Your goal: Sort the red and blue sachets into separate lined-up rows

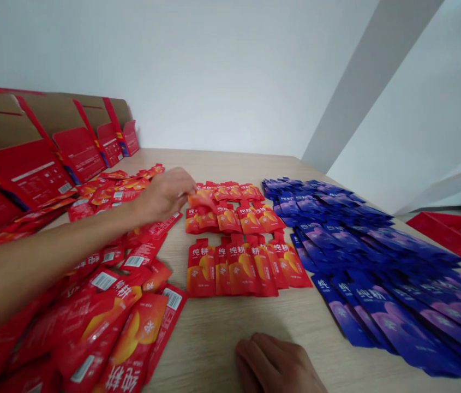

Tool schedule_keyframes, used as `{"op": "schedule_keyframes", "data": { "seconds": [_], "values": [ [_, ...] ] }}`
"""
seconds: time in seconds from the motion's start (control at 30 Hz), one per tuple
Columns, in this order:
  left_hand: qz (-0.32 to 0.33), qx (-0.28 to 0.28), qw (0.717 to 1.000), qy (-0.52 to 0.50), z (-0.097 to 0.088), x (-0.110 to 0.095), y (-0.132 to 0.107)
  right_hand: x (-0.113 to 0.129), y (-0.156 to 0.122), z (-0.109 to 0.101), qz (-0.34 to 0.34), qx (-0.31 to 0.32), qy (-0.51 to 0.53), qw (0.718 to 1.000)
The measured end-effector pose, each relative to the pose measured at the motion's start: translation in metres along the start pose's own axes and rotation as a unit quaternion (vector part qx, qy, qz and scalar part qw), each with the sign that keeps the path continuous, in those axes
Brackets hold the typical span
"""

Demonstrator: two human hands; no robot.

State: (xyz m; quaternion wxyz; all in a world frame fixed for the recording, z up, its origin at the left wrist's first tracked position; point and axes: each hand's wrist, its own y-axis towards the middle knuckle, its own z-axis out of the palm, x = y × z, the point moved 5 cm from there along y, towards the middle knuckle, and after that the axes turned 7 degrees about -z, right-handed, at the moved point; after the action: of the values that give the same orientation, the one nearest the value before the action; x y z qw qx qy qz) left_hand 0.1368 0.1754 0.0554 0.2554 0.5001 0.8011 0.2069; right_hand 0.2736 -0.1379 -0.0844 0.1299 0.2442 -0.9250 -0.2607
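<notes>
My left hand [171, 191] reaches over from the left and pinches a red pouch [202, 201] printed with orange fruit. That pouch is tilted and slightly blurred, above the back of the rows of red pouches [241, 265] in the middle of the table. These rows lie face up with overlapping pouches. Near the front edge, my right hand [277, 363] rests on the table with its fingers curled together; no object shows in it. Beneath my left forearm spreads a loose heap of red pouches [136, 327], some showing barcodes.
Overlapping rows of blue pouches [373, 297] cover the right side of the table [209, 338]. Open red cartons [81, 153] stand along the left by the wall. A red box-like object [451, 234] sits beyond the right edge.
</notes>
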Motion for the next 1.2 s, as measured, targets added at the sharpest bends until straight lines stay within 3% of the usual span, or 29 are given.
{"op": "schedule_keyframes", "data": {
  "seconds": [0.1,0.17,0.37,0.5,0.6,0.63,0.7,0.77,0.87,1.0,1.1,1.2],
  "values": [
    [0.175,-0.022,0.984,-0.021,0.011,-0.053,-0.052,0.002,0.001,-0.002,0.001,0.010,0.017,1.000],
    [0.217,-0.038,0.975,-0.023,0.020,-0.070,-0.076,0.003,0.001,-0.003,0.001,0.013,0.021,1.000],
    [0.189,-0.030,0.981,-0.024,0.046,-0.083,-0.097,0.006,0.002,-0.006,0.004,0.012,0.018,1.000],
    [0.161,0.039,0.986,-0.015,0.065,-0.083,-0.106,0.006,0.001,-0.007,0.003,0.013,0.009,1.000],
    [0.137,0.106,0.985,-0.021,0.063,-0.080,-0.107,0.005,-0.001,-0.006,0.003,0.011,0.010,1.000],
    [0.107,0.126,0.986,-0.011,0.058,-0.076,-0.103,0.004,-0.001,-0.006,0.004,0.011,0.013,1.000],
    [-0.018,0.161,0.985,0.054,0.045,-0.055,-0.088,0.004,-0.001,-0.005,0.004,0.011,0.017,1.000],
    [-0.187,0.187,0.953,0.149,0.028,-0.021,-0.071,0.004,-0.001,-0.004,0.007,0.011,0.021,1.000],
    [-0.308,0.232,0.901,0.199,0.014,0.025,-0.052,0.003,0.000,-0.004,0.014,0.016,0.030,0.999],
    [-0.352,0.306,0.863,0.193,0.023,0.066,-0.048,0.002,0.000,-0.004,0.010,0.019,0.041,0.999],
    [-0.360,0.327,0.856,0.173,0.033,0.077,-0.051,0.001,0.000,-0.004,0.012,0.016,0.038,0.999],
    [-0.364,0.312,0.865,0.145,0.034,0.079,-0.051,0.001,0.000,-0.003,0.015,0.019,0.040,0.999]
  ]
}}
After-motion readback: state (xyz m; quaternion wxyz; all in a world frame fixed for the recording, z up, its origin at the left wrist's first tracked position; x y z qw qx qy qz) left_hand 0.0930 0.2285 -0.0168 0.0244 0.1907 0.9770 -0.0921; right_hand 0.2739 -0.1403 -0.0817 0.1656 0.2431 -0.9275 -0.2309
